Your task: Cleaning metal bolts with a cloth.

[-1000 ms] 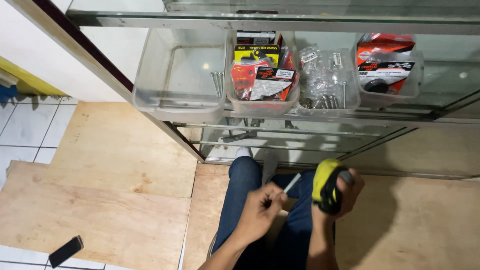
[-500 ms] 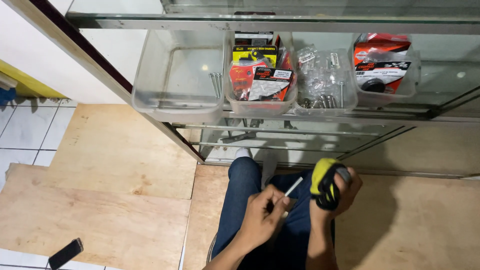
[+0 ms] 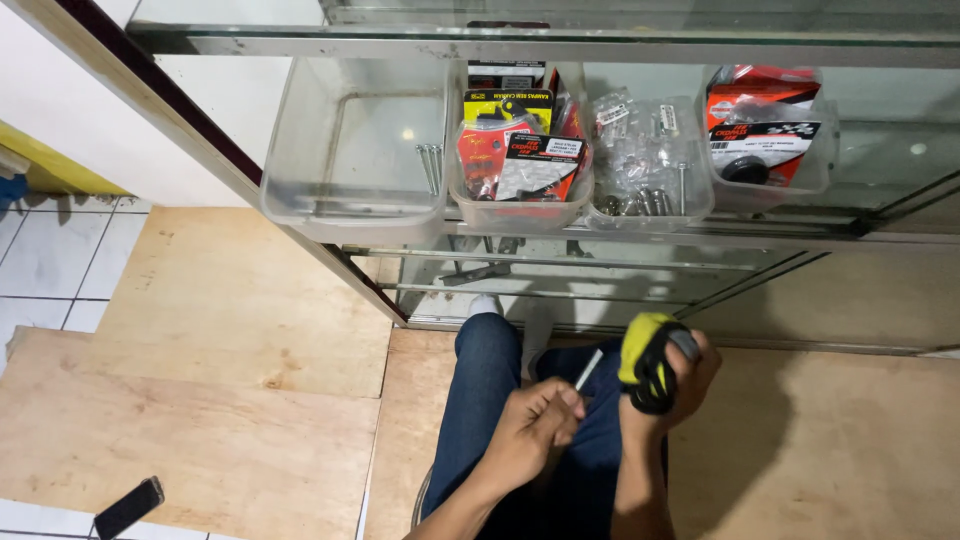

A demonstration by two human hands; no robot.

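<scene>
My right hand point(image 3: 675, 375) grips the yellow and black handle of a screwdriver point(image 3: 648, 362), held above my lap. Its thin metal shaft point(image 3: 588, 368) points down-left toward my left hand point(image 3: 535, 428), whose fingers pinch the shaft's tip. Whether a small part sits between those fingertips is hidden. Both hands hover over my blue-jeaned legs point(image 3: 490, 385), just in front of a glass display cabinet point(image 3: 600, 260).
Clear plastic bins stand on the cabinet shelf: an almost bare one with a few nails point(image 3: 352, 160), one with red and yellow packets point(image 3: 520, 160), one with bagged bolts point(image 3: 648, 160), one with red packets point(image 3: 765, 125). A black phone point(image 3: 128, 506) lies on plywood flooring point(image 3: 200, 400).
Both hands have shifted slightly left and up together; my left fingers have closed further onto the screwdriver's tip.
</scene>
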